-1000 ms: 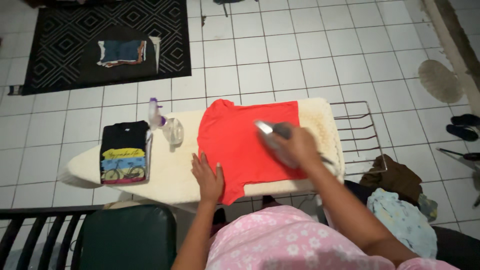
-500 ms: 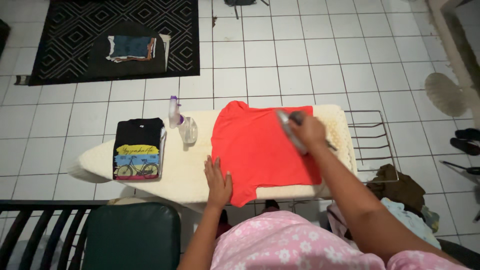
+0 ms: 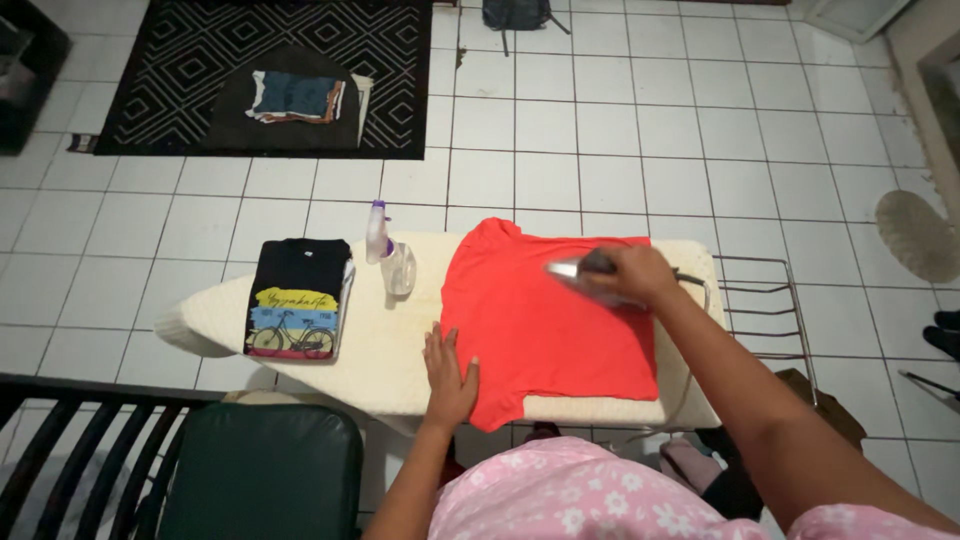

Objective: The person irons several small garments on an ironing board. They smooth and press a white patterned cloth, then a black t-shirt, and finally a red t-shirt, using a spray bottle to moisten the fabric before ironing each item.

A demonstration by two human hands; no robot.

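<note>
A red t-shirt (image 3: 540, 320) lies spread flat on a cream ironing board (image 3: 380, 340). My right hand (image 3: 638, 274) grips a silver iron (image 3: 580, 272) resting on the shirt's upper right part, its tip pointing left. My left hand (image 3: 449, 375) lies flat, fingers apart, pressing the shirt's lower left edge near the front of the board. A folded black t-shirt (image 3: 297, 297) with a bicycle print sits on the board's left end. Between the two shirts stands a clear spray bottle (image 3: 385, 250) with a purple top.
A wire iron rest (image 3: 765, 300) juts from the board's right end. A black patterned rug (image 3: 270, 70) with folded clothes (image 3: 298, 97) lies on the white tiled floor beyond. A dark green chair (image 3: 260, 470) stands at the lower left. Clothes heap (image 3: 820, 395) at the right.
My right hand has slid the iron up and toward the shirt's far right part, turning its tip to the left. The left hand stayed pressed on the shirt's edge. The view shifted.
</note>
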